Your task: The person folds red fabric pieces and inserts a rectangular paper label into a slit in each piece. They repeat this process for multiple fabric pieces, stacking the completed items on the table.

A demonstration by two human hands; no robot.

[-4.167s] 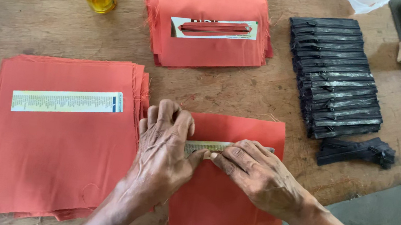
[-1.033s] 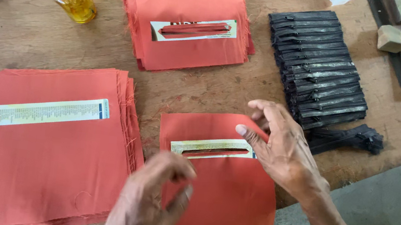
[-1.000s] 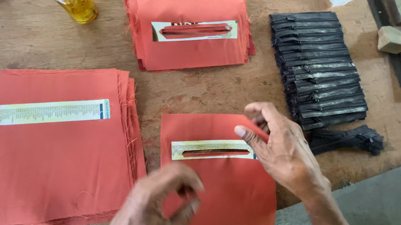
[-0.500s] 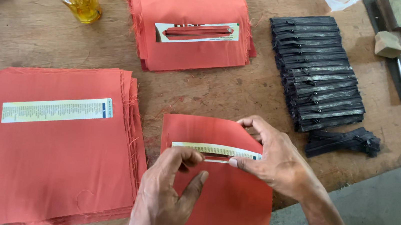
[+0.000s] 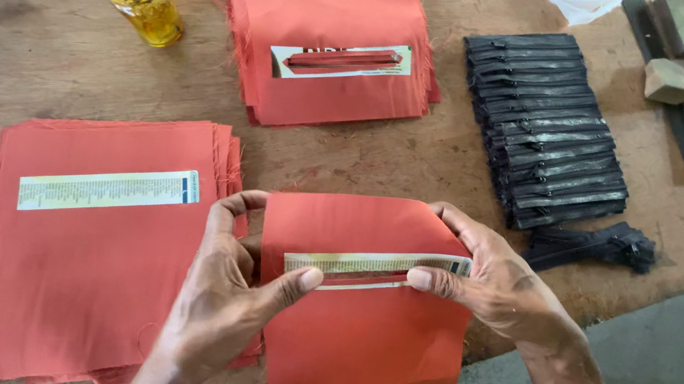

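Left hand (image 5: 221, 307) grip pinching red cloth piece (image 5: 359, 340), right hand (image 5: 495, 282) grip pinching paper strip (image 5: 376, 266)

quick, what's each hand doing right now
Left hand: closed, pinching the left end of the orange cloth piece at its paper strip.
Right hand: closed, pinching the right end of the same piece.

Orange-red fabric piece (image 5: 359, 340), roughly rectangular, raw frayed edges, held lifted at the near table edge, lower part hanging flat toward the camera. Top edge curls back slightly. Across its upper half runs a horizontal slit faced with a printed paper strip (image 5: 377, 265), pale with fine print, blue tip at its right end; strip tilts up slightly to the right. Fabric is pinched at both ends of the strip, thumbs on the front.
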